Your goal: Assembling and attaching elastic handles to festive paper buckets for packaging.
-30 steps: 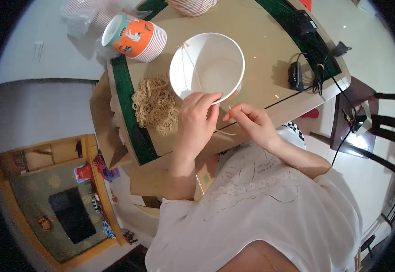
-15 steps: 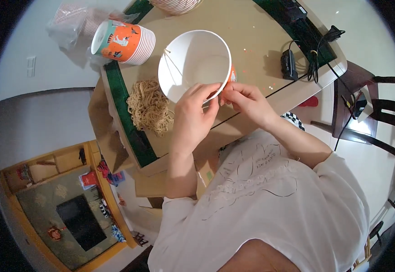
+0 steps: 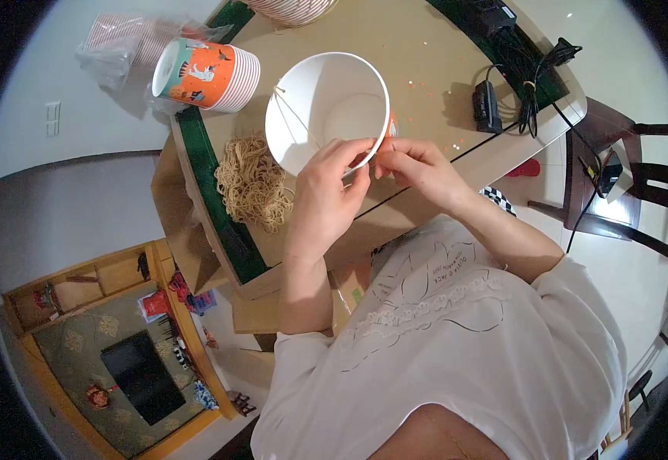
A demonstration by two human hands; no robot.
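Observation:
A large paper tub (image 3: 332,96), white inside with orange print outside, stands tilted before me with its mouth toward me. A thin beige cord (image 3: 294,113) passes over or through its far-left rim and runs down inside. My left hand (image 3: 325,188) pinches the near rim between thumb and fingers. Just outside that rim, my right hand (image 3: 418,170) is closed, fingertips together almost touching the left ones. What lies between the right fingertips is hidden. A tangled heap of beige cord (image 3: 251,182) lies left of the tub.
Nested printed tubs (image 3: 210,73) lie at the table's far left, beside more in a plastic bag (image 3: 131,46). Another striped stack (image 3: 292,9) is at the far edge. A black adapter (image 3: 487,106) and coiled cable (image 3: 529,103) sit right. A dark chair (image 3: 660,184) stands beyond.
Both hands keep the same grip at the near rim. The whole view has shifted very slightly; otherwise tub and cord look unchanged.

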